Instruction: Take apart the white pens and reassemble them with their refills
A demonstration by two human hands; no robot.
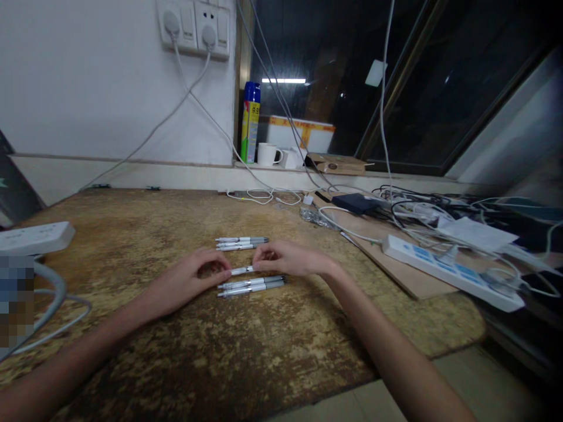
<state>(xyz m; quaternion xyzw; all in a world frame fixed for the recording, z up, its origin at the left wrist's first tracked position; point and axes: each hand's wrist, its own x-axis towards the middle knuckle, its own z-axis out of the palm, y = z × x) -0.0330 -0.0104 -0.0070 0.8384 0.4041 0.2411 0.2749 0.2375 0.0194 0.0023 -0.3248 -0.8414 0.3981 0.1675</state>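
Observation:
Between my two hands lies a white pen [241, 271], pinched at its left end by my left hand [197, 274] and at its right end by my right hand [281, 258]. Both hands are closed on it, just over the worn wooden table [185, 351]. Beyond it a small row of white pens with grey ends [241, 243] lies side by side. Nearer to me rests another group of similar pens [251, 286], roughly parallel to the held one. My fingers cover both ends of the held pen.
A white power strip [448, 272] and tangled cables [422, 211] lie at the right, by a brown board [396, 258]. Another power strip [39, 237] is at the left. On the sill stand a spray can [250, 123], a white mug [267, 154] and a cardboard box [338, 164].

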